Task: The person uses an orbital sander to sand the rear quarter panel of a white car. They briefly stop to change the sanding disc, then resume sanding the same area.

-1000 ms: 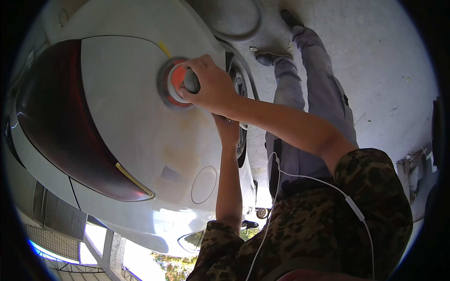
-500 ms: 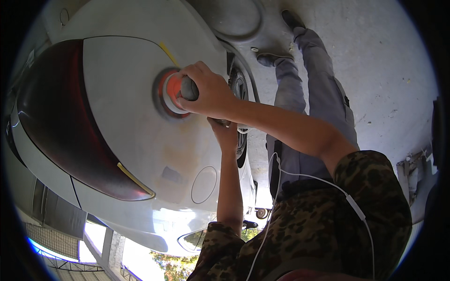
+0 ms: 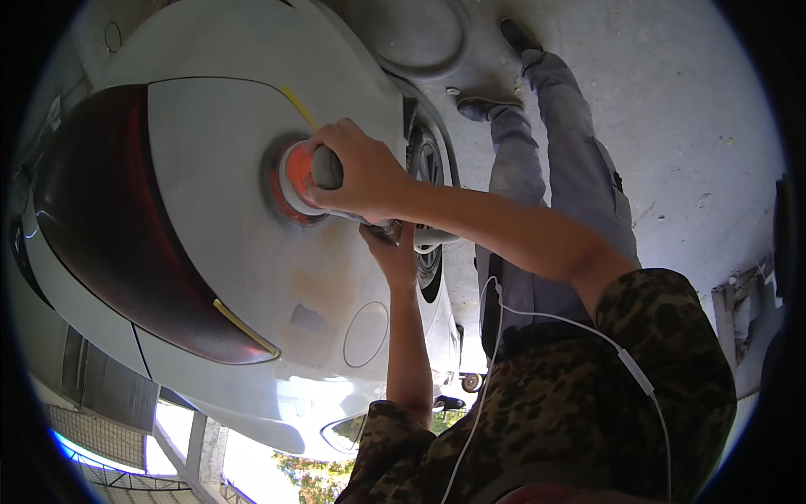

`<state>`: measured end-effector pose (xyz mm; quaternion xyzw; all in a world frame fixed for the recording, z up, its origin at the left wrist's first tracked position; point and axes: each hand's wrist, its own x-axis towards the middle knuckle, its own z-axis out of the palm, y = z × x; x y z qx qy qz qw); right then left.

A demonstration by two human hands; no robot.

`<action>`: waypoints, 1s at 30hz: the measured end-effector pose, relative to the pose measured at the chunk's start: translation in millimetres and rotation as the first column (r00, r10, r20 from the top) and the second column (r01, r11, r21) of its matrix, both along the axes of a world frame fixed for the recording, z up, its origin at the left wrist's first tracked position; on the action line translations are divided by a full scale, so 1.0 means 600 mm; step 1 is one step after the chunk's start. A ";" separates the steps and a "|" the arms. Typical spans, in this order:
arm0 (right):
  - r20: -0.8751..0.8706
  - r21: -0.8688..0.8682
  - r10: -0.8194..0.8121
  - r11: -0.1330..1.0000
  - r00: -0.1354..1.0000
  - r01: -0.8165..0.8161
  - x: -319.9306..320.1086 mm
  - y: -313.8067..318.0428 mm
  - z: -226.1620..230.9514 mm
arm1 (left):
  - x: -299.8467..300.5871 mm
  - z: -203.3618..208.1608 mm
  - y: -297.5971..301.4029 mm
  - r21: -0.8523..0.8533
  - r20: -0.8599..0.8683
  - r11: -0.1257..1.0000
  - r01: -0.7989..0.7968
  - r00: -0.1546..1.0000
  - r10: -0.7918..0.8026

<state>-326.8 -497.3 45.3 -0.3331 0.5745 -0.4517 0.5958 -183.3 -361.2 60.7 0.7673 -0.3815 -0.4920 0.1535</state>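
An orange-and-grey round sander (image 3: 300, 172) lies with its pad against the pale rear panel (image 3: 227, 151) of a car. My right hand (image 3: 363, 172) is wrapped over the sander's grey top, fingers closed round it. Lower down, my left hand (image 3: 393, 256) grips the sander's rear end, where a pale hose (image 3: 435, 238) comes out. Part of that grip is hidden behind my right wrist. Below the pad, the panel shows a tan patch (image 3: 323, 286) and a small grey patch (image 3: 308, 317).
A dark red tail light (image 3: 109, 218) borders the panel on the left, with yellow tape (image 3: 245, 329) on its tip. More yellow tape (image 3: 299, 107) lies above the sander. The car's wheel (image 3: 428, 168) and my legs (image 3: 579, 160) are to the right. A white cable (image 3: 579, 323) hangs across my front.
The sander and both hands have shifted a little left and down across the panel. More of the sander's rear end and hose now shows beside my left hand.
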 end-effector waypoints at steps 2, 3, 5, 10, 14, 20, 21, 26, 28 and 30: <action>0.010 0.009 0.032 0.999 0.999 -0.032 -0.008 -0.005 -0.007 | -0.003 0.000 0.000 0.045 0.039 0.999 -0.009 0.999 0.007; 0.002 -0.016 0.008 1.000 1.000 -0.008 -0.011 -0.004 -0.009 | -0.006 0.000 0.003 0.014 0.029 1.000 0.008 1.000 -0.009; 0.035 0.022 0.072 0.997 0.997 -0.073 -0.014 0.009 -0.003 | -0.018 -0.003 0.016 -0.006 0.089 0.997 0.071 0.994 -0.070; -0.002 -0.013 0.043 0.999 0.999 -0.043 -0.006 0.009 0.000 | -0.017 -0.010 0.014 0.001 0.064 0.999 0.054 0.996 -0.054; -0.016 0.006 0.081 0.997 0.997 -0.081 -0.012 -0.003 -0.011 | -0.018 -0.006 0.002 0.073 0.019 0.997 -0.009 1.000 0.008; -0.003 -0.008 0.114 0.993 0.994 -0.114 -0.023 0.011 -0.002 | -0.053 -0.004 0.020 0.015 0.042 0.998 0.055 0.998 -0.055; -0.010 0.010 0.126 0.992 0.992 -0.126 -0.022 0.011 -0.002 | -0.052 -0.007 0.018 0.033 0.049 0.998 0.050 0.997 -0.051; -0.032 0.004 0.102 0.995 0.994 -0.102 -0.021 -0.006 -0.016 | -0.039 -0.015 0.002 0.072 -0.031 0.997 0.005 1.000 -0.002; -0.031 0.004 0.120 0.993 0.992 -0.120 -0.024 -0.002 -0.016 | -0.045 -0.016 0.006 0.060 -0.016 0.998 0.029 0.999 -0.028; -0.030 0.025 0.173 0.985 0.985 -0.172 -0.026 0.002 -0.014 | -0.055 -0.016 0.011 0.066 0.025 0.995 0.071 0.997 -0.073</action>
